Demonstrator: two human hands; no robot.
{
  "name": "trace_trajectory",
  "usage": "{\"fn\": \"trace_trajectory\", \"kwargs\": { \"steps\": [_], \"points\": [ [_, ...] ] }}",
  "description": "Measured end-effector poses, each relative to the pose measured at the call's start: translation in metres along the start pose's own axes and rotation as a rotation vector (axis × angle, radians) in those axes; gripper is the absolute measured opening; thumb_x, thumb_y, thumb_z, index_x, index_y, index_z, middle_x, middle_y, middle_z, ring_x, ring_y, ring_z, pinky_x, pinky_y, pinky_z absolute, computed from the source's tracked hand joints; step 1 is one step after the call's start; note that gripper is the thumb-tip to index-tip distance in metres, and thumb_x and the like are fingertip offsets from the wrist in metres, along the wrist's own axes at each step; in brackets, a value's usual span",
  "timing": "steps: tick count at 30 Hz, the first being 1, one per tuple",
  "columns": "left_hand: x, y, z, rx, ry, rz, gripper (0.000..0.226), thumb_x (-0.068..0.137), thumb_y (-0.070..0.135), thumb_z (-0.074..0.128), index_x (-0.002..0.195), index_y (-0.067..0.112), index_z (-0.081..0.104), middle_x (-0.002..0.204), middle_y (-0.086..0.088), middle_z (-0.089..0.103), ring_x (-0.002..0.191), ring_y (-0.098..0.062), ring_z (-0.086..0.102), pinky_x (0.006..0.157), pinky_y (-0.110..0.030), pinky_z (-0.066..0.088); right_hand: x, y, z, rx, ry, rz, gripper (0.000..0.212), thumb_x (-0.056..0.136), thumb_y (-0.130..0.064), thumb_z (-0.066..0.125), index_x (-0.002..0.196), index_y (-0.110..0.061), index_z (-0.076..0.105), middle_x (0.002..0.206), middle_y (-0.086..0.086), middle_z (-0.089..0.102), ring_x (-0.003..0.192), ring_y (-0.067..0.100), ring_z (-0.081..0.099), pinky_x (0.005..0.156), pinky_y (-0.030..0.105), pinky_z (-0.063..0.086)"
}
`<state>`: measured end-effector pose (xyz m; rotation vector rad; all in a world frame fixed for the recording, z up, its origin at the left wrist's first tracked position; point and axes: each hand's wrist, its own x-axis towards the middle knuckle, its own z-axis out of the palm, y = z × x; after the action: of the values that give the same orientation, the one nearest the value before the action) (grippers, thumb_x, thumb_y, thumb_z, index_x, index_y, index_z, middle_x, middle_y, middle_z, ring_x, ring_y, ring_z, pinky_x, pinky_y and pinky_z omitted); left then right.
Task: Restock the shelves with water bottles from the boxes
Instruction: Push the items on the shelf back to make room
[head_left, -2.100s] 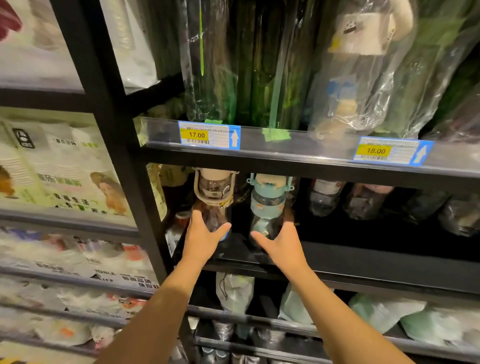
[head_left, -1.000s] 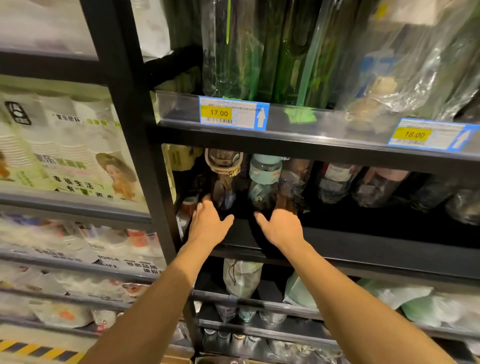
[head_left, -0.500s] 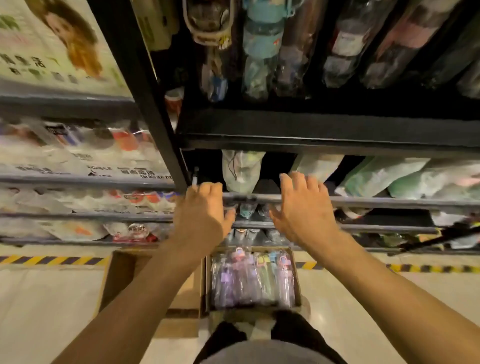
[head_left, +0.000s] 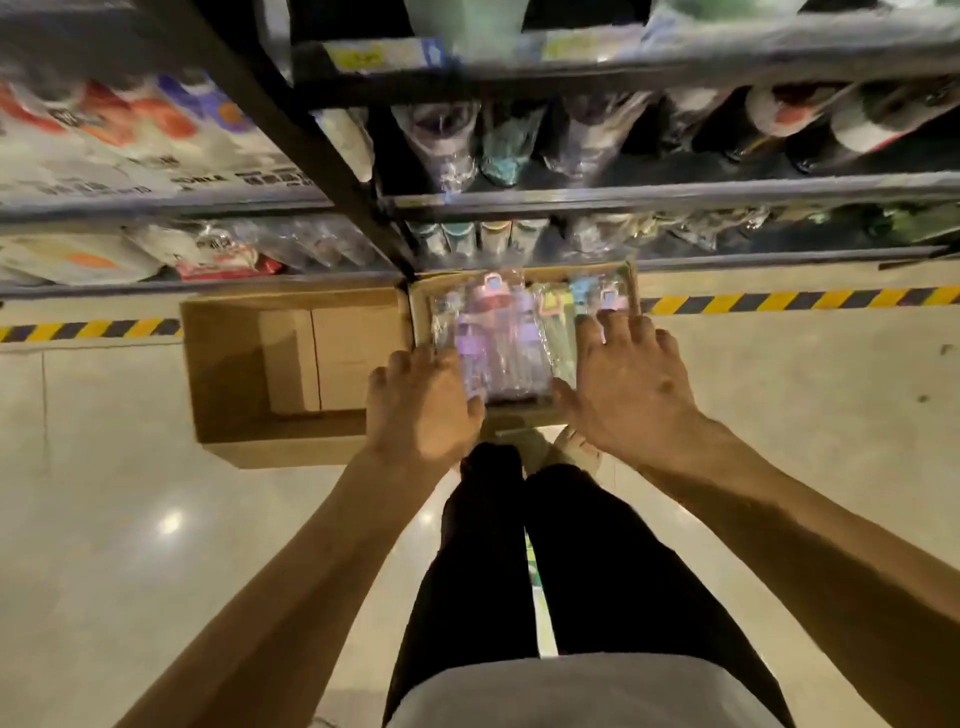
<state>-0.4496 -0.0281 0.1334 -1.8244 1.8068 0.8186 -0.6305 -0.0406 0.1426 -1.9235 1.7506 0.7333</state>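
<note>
Head camera looks steeply down over floor boxes (head_left: 524, 332) beside low shelves (head_left: 675, 195).

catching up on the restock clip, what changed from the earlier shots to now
Both hands let go of the shelf bottles and came down: the left hand and right hand now reach open over the full box of wrapped bottles on the floor. Nothing is gripped yet. The empty box beside it stayed put.

Both arms reached down and forward; the left hand (head_left: 423, 410) and right hand (head_left: 631, 384) were palm-down, fingers spread.
</note>
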Motion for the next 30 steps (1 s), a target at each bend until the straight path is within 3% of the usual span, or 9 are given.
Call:
{"fn": "trace_trajectory", "kwargs": {
  "steps": [3,9,14,17,22,26,30],
  "points": [
    [0.045,-0.001,0.054,0.001,-0.073,-0.028,0.043,0.102,0.043,0.052,0.133,0.013,0.054,0.132,-0.01,0.057,0.123,-0.031,0.054,0.103,-0.047,0.047,0.043,0.0,0.05,0.066,-0.085,-0.002,0.071,0.1,-0.057,0.044,0.153,-0.013,0.027,0.156,0.016,0.035,0.143,0.039,0.033,0.115,0.051,0.034],
    [0.144,-0.019,0.157,-0.181,-0.13,-0.093,0.055,0.102,0.046,0.056,0.144,0.016,0.039,0.139,-0.007,0.058,0.125,-0.033,0.056,0.104,-0.049,0.051,0.132,-0.013,0.153,0.145,-0.072,-0.019,0.074,0.098,-0.066,0.043,0.149,-0.013,0.035,0.146,0.01,0.051,0.131,0.034,0.053,0.108,0.048,0.045],
    [0.227,-0.038,0.249,-0.267,-0.161,-0.183,0.079,0.1,0.056,0.054,0.159,0.019,0.017,0.159,-0.007,0.039,0.141,-0.034,0.046,0.116,-0.049,0.041,0.219,-0.041,0.236,0.455,-0.145,0.102,0.088,0.094,-0.067,0.052,0.156,-0.013,0.021,0.153,0.014,0.041,0.138,0.037,0.042,0.108,0.05,0.04],
    [0.261,-0.043,0.292,-0.33,-0.149,-0.174,0.083,0.097,0.058,0.057,0.158,0.02,0.017,0.156,-0.007,0.041,0.14,-0.033,0.047,0.115,-0.048,0.042,0.256,-0.057,0.271,0.628,-0.161,0.224,0.099,0.09,-0.067,0.06,0.158,-0.011,0.014,0.159,0.015,0.031,0.144,0.039,0.033,0.111,0.052,0.035],
    [0.304,-0.052,0.344,-0.471,-0.103,-0.21,0.099,0.087,0.06,0.07,0.157,0.017,0.016,0.154,-0.012,0.034,0.145,-0.034,0.035,0.115,-0.049,0.04,0.302,-0.073,0.316,0.642,-0.112,0.306,0.117,0.083,-0.07,0.067,0.16,-0.013,0.001,0.157,0.014,0.02,0.143,0.041,0.027,0.109,0.054,0.035],
    [0.316,-0.057,0.362,-0.555,-0.047,-0.172,0.106,0.082,0.061,0.074,0.158,0.016,0.015,0.155,-0.008,0.031,0.146,-0.028,0.029,0.122,-0.043,0.029,0.316,-0.069,0.331,0.675,-0.022,0.276,0.111,0.079,-0.059,0.077,0.155,-0.012,0.011,0.145,0.013,0.03,0.134,0.041,0.039,0.102,0.052,0.042],
    [0.317,-0.063,0.367,-0.66,-0.011,-0.142,0.1,0.079,0.052,0.082,0.156,0.021,0.026,0.149,-0.002,0.04,0.141,-0.021,0.035,0.119,-0.042,0.033,0.317,-0.059,0.332,0.768,-0.007,0.233,0.1,0.076,-0.053,0.081,0.148,-0.017,0.022,0.137,0.007,0.04,0.13,0.035,0.044,0.102,0.048,0.043]
  ]
}}
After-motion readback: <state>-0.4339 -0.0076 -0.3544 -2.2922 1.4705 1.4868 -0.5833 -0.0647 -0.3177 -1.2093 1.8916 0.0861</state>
